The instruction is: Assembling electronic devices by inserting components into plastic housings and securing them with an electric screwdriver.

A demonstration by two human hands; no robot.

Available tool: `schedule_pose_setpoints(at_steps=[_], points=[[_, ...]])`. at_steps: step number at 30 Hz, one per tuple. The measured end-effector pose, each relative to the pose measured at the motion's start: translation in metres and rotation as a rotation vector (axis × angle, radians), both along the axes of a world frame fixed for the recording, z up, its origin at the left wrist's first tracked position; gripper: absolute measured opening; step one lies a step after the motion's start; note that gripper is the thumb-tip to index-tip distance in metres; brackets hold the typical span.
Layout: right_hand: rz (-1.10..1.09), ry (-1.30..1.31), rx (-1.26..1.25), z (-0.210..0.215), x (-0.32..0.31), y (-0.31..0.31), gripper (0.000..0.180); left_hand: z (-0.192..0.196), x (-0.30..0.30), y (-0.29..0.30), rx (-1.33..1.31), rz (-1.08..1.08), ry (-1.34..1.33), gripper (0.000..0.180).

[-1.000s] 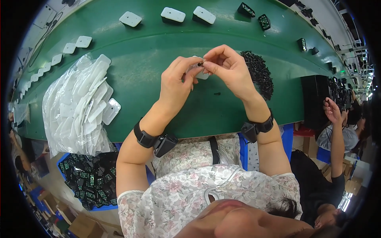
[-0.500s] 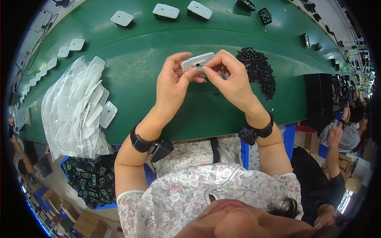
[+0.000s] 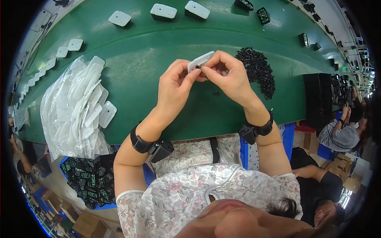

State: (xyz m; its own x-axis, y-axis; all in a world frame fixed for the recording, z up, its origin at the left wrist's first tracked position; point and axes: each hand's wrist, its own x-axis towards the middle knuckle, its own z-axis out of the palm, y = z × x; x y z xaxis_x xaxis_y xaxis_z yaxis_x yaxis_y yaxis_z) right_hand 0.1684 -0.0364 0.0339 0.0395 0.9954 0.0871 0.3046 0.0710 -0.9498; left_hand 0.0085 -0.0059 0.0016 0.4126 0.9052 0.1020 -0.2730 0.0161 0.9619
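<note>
Both my hands are raised over the green belt (image 3: 158, 47) and hold one small white plastic cover (image 3: 201, 60) between them. My left hand (image 3: 174, 85) pinches its near left end with thumb and forefinger. My right hand (image 3: 228, 75) grips its right side, with the fingertips pressing a tiny dark part against its underside. A heap of small black parts (image 3: 257, 71) lies on the belt just right of my right hand. Each wrist wears a black strap.
A clear bag of white covers (image 3: 75, 111) lies at the left. More white covers (image 3: 163, 11) and black modules (image 3: 262, 15) ride the belt's far side. A blue bin of green circuit boards (image 3: 87, 178) sits below left. Another person (image 3: 341, 135) sits at right.
Both hands have drifted slightly up and left with the white cover, which has turned from edge-on to showing its flat face between the fingertips.
</note>
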Motion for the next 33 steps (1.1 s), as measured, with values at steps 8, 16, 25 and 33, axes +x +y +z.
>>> schedule_pose_setpoints(at_steps=[8,16,25,33], points=[[0.012,-0.156,0.081,0.001,-0.003,-0.002,0.016,-0.003,-0.006,0.005,0.030,0.007,-0.007,0.012],[0.017,-0.145,0.154,-0.005,0.007,0.004,0.024,0.005,-0.007,0.004,-0.025,-0.077,0.001,0.012],[0.013,0.065,-0.067,-0.010,0.011,0.010,0.023,0.014,-0.006,0.011,-0.162,-0.094,-0.056,0.024],[-0.290,-0.961,0.457,-0.015,0.107,0.120,0.040,-0.005,-0.038,0.050,0.062,0.222,0.713,0.011]])
